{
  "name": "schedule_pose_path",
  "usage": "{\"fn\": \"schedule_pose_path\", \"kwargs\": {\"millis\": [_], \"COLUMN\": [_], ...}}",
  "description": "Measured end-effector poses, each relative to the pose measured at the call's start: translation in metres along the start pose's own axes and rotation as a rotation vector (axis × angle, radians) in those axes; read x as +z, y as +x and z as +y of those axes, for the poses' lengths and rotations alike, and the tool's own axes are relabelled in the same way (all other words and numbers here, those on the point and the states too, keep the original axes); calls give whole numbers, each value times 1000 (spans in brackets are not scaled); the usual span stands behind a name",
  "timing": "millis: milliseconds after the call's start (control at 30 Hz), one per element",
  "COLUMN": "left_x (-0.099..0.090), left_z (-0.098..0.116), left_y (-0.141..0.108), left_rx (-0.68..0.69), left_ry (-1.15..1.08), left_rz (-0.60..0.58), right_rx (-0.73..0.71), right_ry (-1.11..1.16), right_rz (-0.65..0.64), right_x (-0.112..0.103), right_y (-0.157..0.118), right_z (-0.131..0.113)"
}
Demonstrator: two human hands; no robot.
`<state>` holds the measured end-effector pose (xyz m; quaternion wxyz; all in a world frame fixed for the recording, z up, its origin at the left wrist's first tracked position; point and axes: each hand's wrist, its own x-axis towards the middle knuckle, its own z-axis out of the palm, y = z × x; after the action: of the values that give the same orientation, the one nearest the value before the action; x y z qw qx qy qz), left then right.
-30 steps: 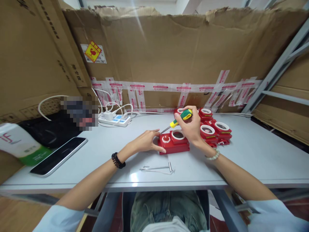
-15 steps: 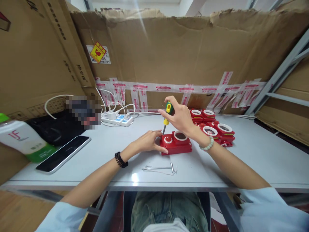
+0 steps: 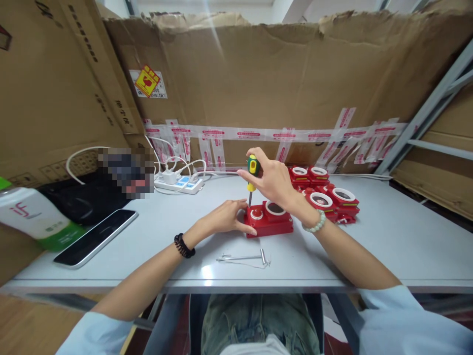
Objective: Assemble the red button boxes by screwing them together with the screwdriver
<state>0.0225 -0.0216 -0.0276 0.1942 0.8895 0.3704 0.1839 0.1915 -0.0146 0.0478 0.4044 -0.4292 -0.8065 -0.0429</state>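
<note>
A red box-shaped device with a round white-rimmed window and a small red knob lies flat on the table. My left hand grips its left end, thumb along the front and fingers behind. My right hand holds a green and yellow screwdriver by the handle, nearly upright. The screwdriver's shaft points down to the device's back left corner; the tip's exact contact is too small to make out. In front of the device lies a thin metal rod with a crosspiece, with thin string beside it.
Several similar red devices are grouped at the back right. A power strip with white cables sits at the back left. Nearer on the left are a phone, a white and green bottle and a black bag. Cardboard walls the back.
The screwdriver has become more upright, its handle shifting slightly left with my right hand. My left hand keeps its hold on the red device, which stays in place.
</note>
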Motion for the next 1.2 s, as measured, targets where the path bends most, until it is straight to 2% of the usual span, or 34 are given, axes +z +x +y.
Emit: {"fn": "schedule_pose_path", "kwargs": {"millis": [67,200,267,400,467,567,633,833,900,1033,1100,1200], "left_x": [0,1,1,1,1,1,1,3,4,4,4,4], "left_z": [0,-1,-1,-1,-1,-2,-2,-5,-6,-6,-6,-6], "left_y": [0,0,0,0,0,0,0,1,1,1,1,0], "left_rx": [-1,-2,-2,-11,-5,22,30,19,17,13,14,14], "left_ry": [2,2,0,29,52,38,14,44,45,20,25,54], "left_rz": [-2,-1,0,1,5,5,2,8,1,-7,-5,2], "right_rx": [-33,-107,-92,-23,-31,-65,-88,8,9,-76,-72,10], "right_ry": [31,287,241,25,64,253,299,-27,11,252,221,39], "right_rz": [-30,-190,-156,-6,-33,-165,-199,-36,-61,-176,-138,-34], "right_x": [-1,-3,-2,3,2,-3,-5,-2,-4,-9,-9,-7], "right_y": [1,2,1,0,2,3,3,0,1,4,3,2], "right_z": [-1,3,3,0,1,4,4,0,1,6,5,3]}}
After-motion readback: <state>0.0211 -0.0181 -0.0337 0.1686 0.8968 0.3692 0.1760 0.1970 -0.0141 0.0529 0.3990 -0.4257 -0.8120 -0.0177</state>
